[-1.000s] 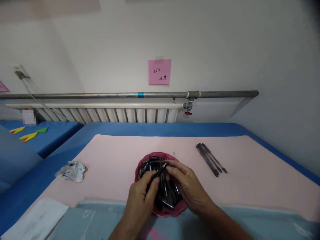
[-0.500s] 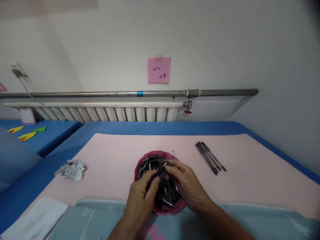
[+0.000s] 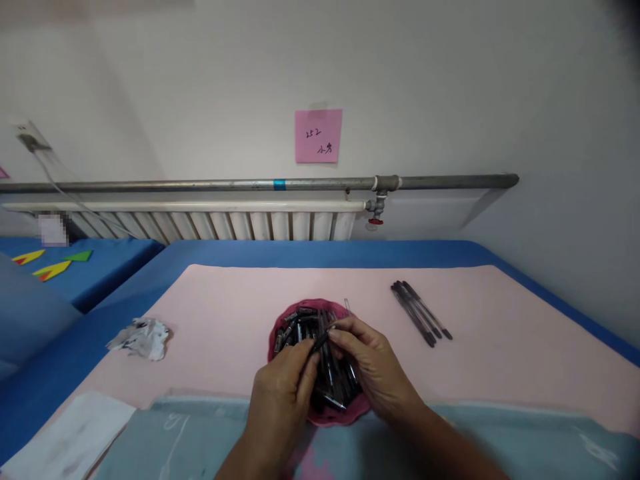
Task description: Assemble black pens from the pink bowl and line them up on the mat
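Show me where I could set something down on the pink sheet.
The pink sheet is bare between the crumpled tissue and the red basket, and right of the loose pens. The basket itself is crowded: dark pens fill it, and the left hand and right hand meet at a black piece above.

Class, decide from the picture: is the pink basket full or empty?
Full or nearly so: black pen parts crowd the pink basket almost to its rim.
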`<state>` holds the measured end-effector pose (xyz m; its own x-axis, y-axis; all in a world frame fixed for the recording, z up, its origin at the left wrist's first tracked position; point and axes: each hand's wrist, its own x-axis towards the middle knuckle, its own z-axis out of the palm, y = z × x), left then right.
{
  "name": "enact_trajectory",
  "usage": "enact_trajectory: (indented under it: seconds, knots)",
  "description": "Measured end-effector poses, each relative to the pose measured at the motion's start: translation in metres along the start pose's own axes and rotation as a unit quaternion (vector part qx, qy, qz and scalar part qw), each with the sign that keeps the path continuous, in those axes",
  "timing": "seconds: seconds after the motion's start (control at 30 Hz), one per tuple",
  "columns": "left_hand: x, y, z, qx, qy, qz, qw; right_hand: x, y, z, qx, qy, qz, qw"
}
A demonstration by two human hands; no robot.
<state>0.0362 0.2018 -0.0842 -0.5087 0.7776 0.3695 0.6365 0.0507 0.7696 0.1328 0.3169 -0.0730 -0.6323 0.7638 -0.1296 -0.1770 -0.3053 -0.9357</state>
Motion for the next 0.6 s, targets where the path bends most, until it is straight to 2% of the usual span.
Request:
enact_trajectory:
  seconds: [0.13,0.27,0.47,0.6]
  knots:
    - [0.002,0.005,-0.001,-0.038,-0.001,-0.034,0.999,0.000,-0.001,0.000,0.000,-0.009,0.008,1.000]
    - [0.007,0.009,-0.007,-0.107,0.000,-0.129,0.986,0.004,-0.004,-0.004,-0.028,-0.021,-0.002,0.999]
    - [0.017,0.005,-0.019,-0.250,0.071,-0.249,0.933,0.008,-0.013,-0.016,-0.112,-0.003,-0.044,0.993]
    - [0.022,0.001,-0.024,-0.313,0.110,-0.287,0.899,0.004,-0.013,-0.014,-0.222,-0.040,-0.071,0.972]
